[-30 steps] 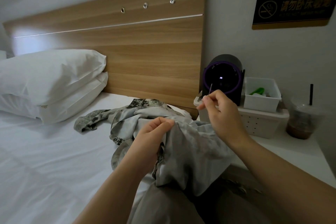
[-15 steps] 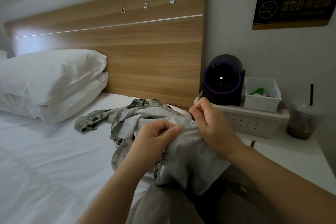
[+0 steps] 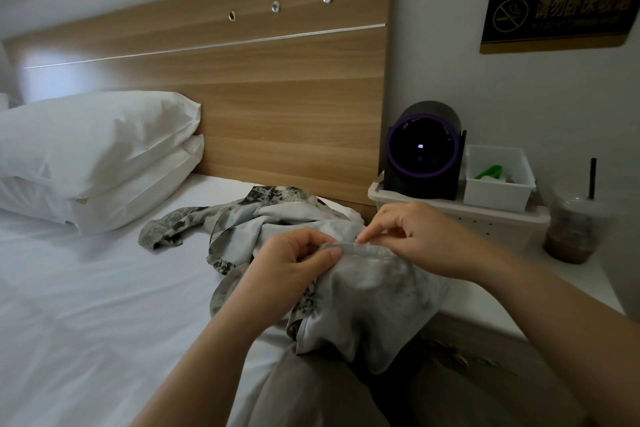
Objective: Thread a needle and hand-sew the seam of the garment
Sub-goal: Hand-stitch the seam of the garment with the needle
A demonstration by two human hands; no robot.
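A white bed (image 3: pixel 86 288) with a wooden headboard (image 3: pixel 259 97) and two pillows (image 3: pixel 97 135) at far left. The grey patterned garment (image 3: pixel 367 291) lies over the person's lap, near centre. The left hand (image 3: pixel 291 267) grips its folded edge between thumb and fingers. Just to the right, the right hand (image 3: pixel 415 236) pinches the same edge with its fingertips. The needle cannot be made out.

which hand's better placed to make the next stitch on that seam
Right, likely. The right hand pinches at the seam edge, where a stitch would go; the left hand grips the garment beside it, holding it steady.
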